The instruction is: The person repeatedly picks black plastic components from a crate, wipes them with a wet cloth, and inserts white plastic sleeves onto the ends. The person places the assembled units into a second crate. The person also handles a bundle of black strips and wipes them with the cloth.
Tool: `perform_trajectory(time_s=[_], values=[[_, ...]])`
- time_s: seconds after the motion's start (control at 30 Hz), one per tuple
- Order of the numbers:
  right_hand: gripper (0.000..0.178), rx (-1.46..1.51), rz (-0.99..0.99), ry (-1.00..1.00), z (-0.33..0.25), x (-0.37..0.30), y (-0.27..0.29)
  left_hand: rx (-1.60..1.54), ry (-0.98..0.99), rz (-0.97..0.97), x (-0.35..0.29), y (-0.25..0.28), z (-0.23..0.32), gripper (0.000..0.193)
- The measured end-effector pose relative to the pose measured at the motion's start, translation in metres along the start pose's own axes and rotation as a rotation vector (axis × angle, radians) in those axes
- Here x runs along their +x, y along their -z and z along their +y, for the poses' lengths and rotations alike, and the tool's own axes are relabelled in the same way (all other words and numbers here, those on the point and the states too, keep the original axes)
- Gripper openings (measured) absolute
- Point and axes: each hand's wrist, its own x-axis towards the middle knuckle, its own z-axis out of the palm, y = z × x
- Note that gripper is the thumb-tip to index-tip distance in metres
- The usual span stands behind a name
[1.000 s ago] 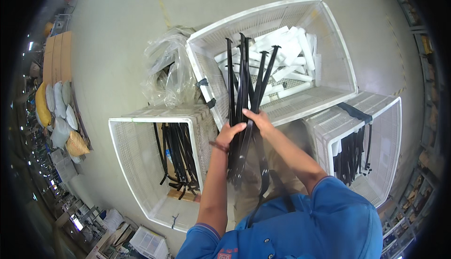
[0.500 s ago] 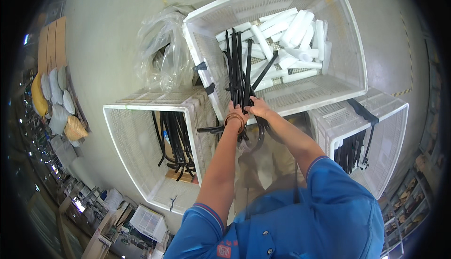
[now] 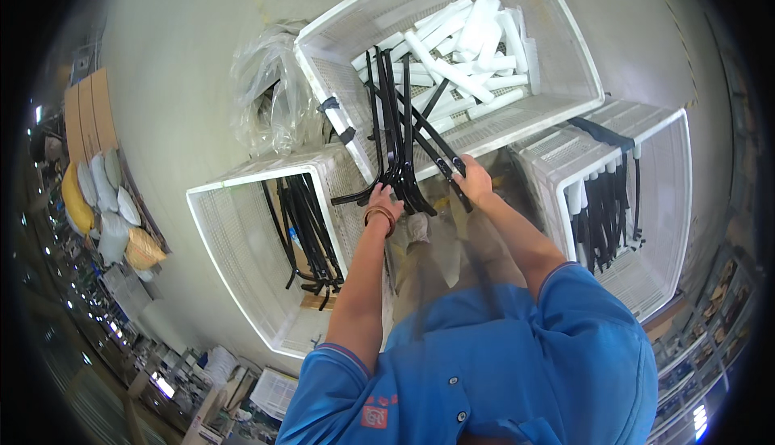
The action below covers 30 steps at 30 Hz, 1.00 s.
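Observation:
A bundle of slim black tubes (image 3: 393, 134) with bent near ends leans over the near rim of a large white crate (image 3: 456, 136). My left hand (image 3: 383, 203) is at the bent ends, its fingers closed against the tubes. To its right, my right hand (image 3: 475, 180) grips a couple of black tubes (image 3: 436, 144) that slant away from the bundle, their far ends reaching into the crate. Several white foam sleeves (image 3: 464, 49) lie loose on the crate's bottom, beyond the black tubes.
At the left, a white crate (image 3: 242, 300) on its side holds more black tubes (image 3: 305, 231). Another tipped crate (image 3: 682, 203) at the right contains black tubes with white sleeves (image 3: 599, 211). Clear plastic sheeting (image 3: 274, 98) lies beside the large crate.
My hands have moved apart. The right one has drawn a couple of tubes rightward from the bundle, while the left stays at the bent ends. My view has shifted slightly.

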Motion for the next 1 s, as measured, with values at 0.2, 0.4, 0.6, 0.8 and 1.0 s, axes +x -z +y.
perform_trajectory(time_s=[0.2,0.4,0.6,0.8,1.0], values=[[0.04,-0.014,0.317,0.214,-0.04,-0.064,0.079,-0.124,-0.109,0.014,-0.02,-0.018,-0.008,0.071],[0.041,-0.147,0.542,0.355,-0.055,-0.284,0.182,-0.176,-0.348,0.122,-0.044,-0.024,-0.066,0.068],[0.04,-0.001,0.653,0.324,-0.055,-0.559,0.234,-0.358,-0.736,0.232,-0.15,-0.019,-0.033,0.072],[0.037,-0.189,0.783,0.173,-0.047,-0.721,0.219,-0.176,-1.757,0.184,-0.36,-0.023,0.121,0.086],[0.027,-0.391,0.784,0.268,0.035,-0.584,0.12,0.296,-2.043,-0.244,-0.401,-0.145,0.2,0.076]])
